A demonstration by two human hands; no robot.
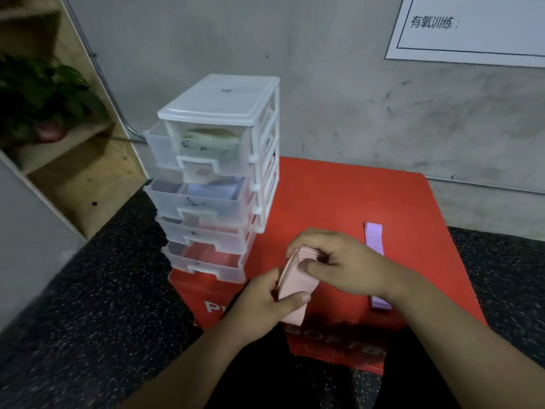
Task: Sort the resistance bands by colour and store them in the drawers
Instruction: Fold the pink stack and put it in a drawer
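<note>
On the far left, a green leafy plant [44,93] sits on a light wooden shelf [73,160]. The floor [103,290] below it is dark with little pale specks.

Next comes a small white plastic drawer tower [218,98]. It stands on the left back part of a big flat red box [339,196]. Its four see-through drawers are all pulled out a little way. The top drawer [165,143] has a pale folded band [212,138] inside. The second drawer [165,193] has a light blue-purple band [218,188] inside. What lies in the two lower drawers is too blurry to tell.

In front of the tower, you hold a folded pale pink stretchy band [298,276] just above the red box, with both hands. Your left hand [265,302] grips its near end, with your thumb pressed on top and your fingers curled under. Your right hand [345,264] grips its far end, with your fingers bent over the folds.

Just past your right hand, a flat light purple stretchy band [374,239] lies on the red box. Your right wrist hides its middle.

High on the grey wall at the right hangs a white paper sign [472,25].
</note>
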